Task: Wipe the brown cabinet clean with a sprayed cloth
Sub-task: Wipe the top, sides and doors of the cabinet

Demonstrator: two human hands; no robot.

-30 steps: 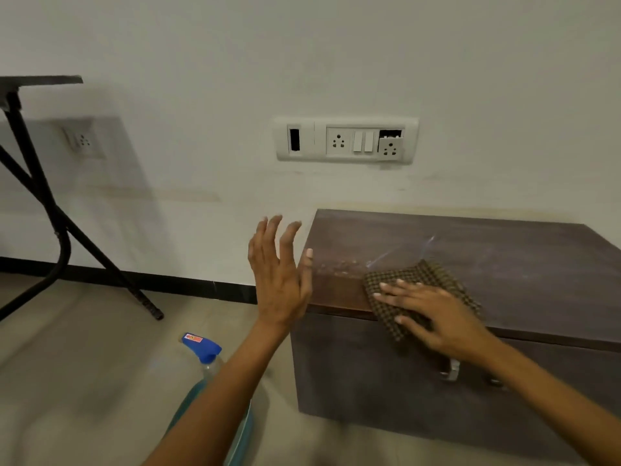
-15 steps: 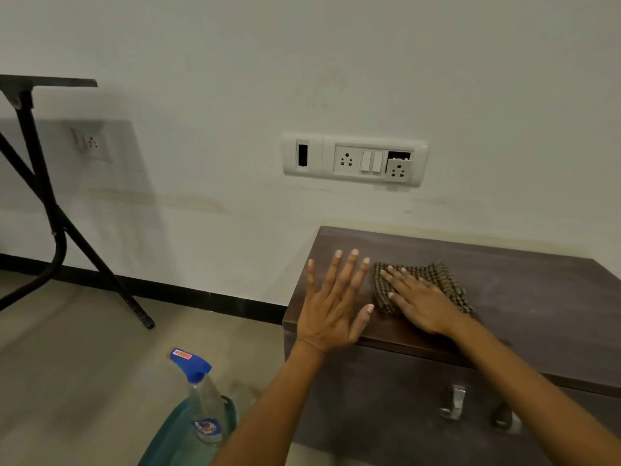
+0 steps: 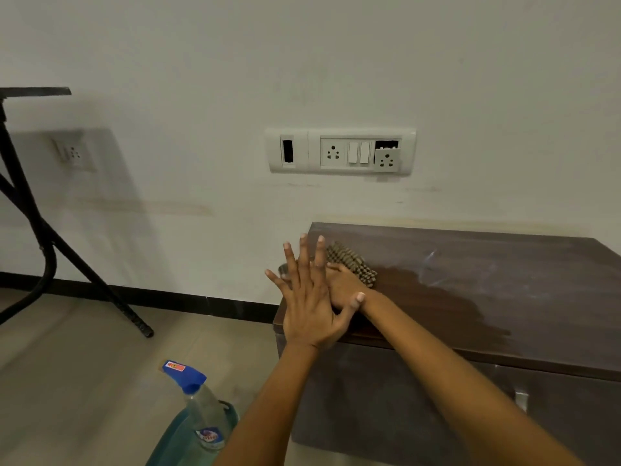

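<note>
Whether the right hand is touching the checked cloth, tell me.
Touching. The head view shows the right hand pressed on the checked cloth, which bunches out from under it.

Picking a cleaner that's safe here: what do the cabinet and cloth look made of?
Cabinet: probably laminated board, going by the flat dark brown wood-grain and low sheen.
Cloth: woven fabric, perhaps cotton; its brown-and-cream check weave shows, and it bunches softly under the right hand.

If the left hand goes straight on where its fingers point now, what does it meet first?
Probably the white wall, below the switch panel. The left hand seems raised over the cabinet corner, but depth is unclear.
</note>
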